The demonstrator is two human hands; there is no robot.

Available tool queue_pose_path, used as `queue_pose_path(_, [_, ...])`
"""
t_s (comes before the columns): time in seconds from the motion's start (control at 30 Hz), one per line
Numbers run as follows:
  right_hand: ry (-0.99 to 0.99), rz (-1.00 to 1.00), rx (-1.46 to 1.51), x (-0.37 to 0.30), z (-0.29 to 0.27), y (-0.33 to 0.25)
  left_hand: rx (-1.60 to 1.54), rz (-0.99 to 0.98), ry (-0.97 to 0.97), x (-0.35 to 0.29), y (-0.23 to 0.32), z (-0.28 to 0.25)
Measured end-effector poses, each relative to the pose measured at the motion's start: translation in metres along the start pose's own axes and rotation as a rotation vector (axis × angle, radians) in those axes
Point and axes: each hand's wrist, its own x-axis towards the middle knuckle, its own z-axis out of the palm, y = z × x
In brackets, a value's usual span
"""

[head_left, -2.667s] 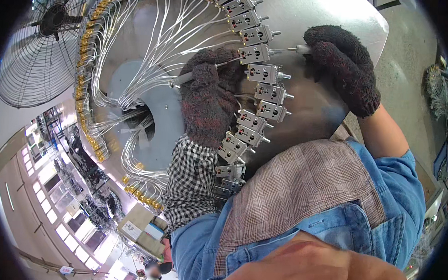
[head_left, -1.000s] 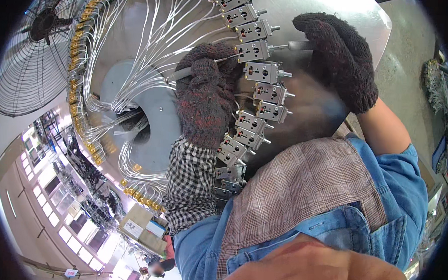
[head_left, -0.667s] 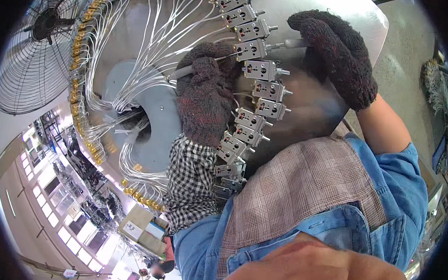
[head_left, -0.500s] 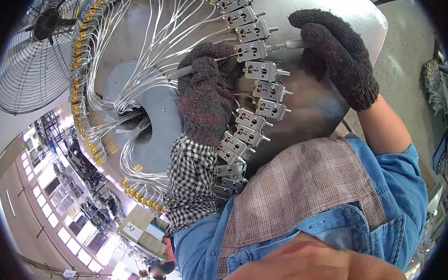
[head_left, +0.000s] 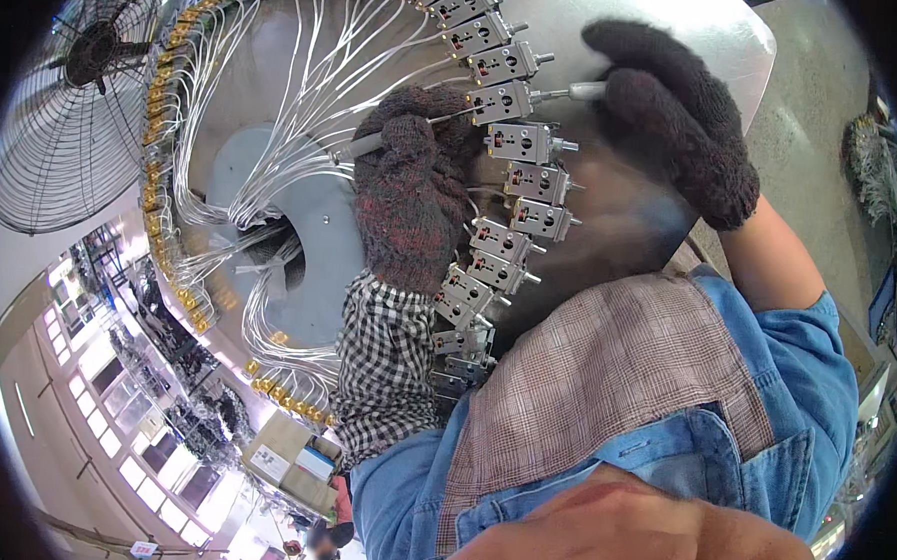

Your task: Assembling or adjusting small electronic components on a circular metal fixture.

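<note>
My left hand [head_left: 412, 193], in a dark knitted glove, is closed around a slim screwdriver with a pale grey handle [head_left: 359, 148]. Its thin shaft reaches the left end of a small metal box [head_left: 501, 103] that has a threaded stem. From the other side, my right hand [head_left: 680, 125], gloved the same way, grips a second screwdriver by its pale handle [head_left: 585, 91]; the shaft meets that box's stem. Part of this handle is hidden by the glove. More such metal boxes [head_left: 520, 143] line the curved edge, with white leads [head_left: 301, 113] running inward.
A round metal table [head_left: 724, 42] bears a grey disc [head_left: 335, 245] with a central hole where the leads gather. Brass-coloured fittings [head_left: 158, 127] follow the far-left rim. A wire-caged fan [head_left: 76, 94] stands at the left. A cardboard box [head_left: 286, 458] and another person [head_left: 327, 540] are lower down.
My right hand has shifted slightly, its upper fingers rising away from the thumb. My left hand and its screwdriver stay nearly in place at the same box.
</note>
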Motion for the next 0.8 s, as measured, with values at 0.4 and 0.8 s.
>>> queue_pose_path(0.4, [0.147, 0.347, 0.337, 0.009, 0.006, -0.02, 0.018, -0.006, -0.016, 0.0, 0.0, -0.002])
queue_pose_path(0.8, [0.046, 0.448, 0.403, 0.005, 0.001, -0.011, -0.038, -0.016, -0.021, 0.001, 0.0, -0.004])
